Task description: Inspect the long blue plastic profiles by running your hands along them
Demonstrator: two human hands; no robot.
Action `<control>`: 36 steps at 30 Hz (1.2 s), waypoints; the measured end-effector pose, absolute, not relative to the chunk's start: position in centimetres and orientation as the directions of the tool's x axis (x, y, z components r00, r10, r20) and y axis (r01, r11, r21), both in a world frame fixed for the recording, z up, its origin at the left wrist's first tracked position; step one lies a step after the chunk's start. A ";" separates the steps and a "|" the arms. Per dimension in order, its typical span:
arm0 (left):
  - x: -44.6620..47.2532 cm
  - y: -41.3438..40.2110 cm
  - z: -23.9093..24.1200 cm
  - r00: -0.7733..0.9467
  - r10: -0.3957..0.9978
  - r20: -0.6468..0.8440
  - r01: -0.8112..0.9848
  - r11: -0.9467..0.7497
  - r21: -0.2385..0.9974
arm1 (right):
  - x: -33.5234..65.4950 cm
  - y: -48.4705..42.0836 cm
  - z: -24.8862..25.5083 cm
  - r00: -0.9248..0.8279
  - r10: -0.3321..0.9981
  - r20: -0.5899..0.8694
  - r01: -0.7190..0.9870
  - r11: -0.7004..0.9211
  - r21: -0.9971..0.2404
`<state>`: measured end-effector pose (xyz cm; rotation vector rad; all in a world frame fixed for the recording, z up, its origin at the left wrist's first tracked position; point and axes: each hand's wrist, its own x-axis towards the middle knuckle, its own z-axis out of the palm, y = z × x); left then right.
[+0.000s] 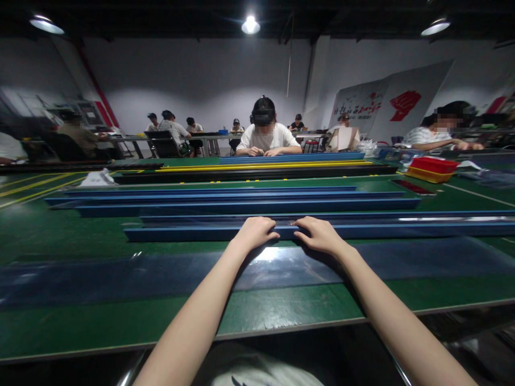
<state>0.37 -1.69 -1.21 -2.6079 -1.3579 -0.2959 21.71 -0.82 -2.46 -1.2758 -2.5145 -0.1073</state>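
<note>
A long blue channel-shaped strip [185, 234] lies crosswise on the green table in front of me. My left hand [256, 234] is closed over it just left of the middle, thumb on the near wall and fingers over the top. A short gap away, my right hand [317, 234] grips the same strip in a like way, its thumb pointing inward. What the fingertips touch inside the channel is partly hidden. Between the strip and me, under my wrists, a long clear plastic sheet [120, 276] lies flat on the table.
More blue strips [249, 206] lie beyond, then black lengths [273, 175] and a yellow one [261, 166]. At the right are a red and yellow bin [432, 169] and a phone [412, 186]. A co-worker [269, 134] sits across the green table [289, 308].
</note>
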 end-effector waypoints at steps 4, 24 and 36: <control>0.4 -1.7 -1.2 0.558 0.787 0.264 0.824 -0.563 -0.064 | 21.7 -0.7 -2.5 -0.544 0.782 0.304 0.808 0.586 -0.059; 0.5 -1.7 -1.2 0.550 0.796 0.254 0.831 -0.552 -0.068 | 21.7 -0.7 -2.6 -0.545 0.773 0.323 0.793 0.601 -0.098; 0.4 -1.7 -1.2 0.541 0.805 0.244 0.836 -0.546 -0.053 | 21.7 -0.7 -2.7 -0.553 0.759 0.344 0.781 0.616 -0.101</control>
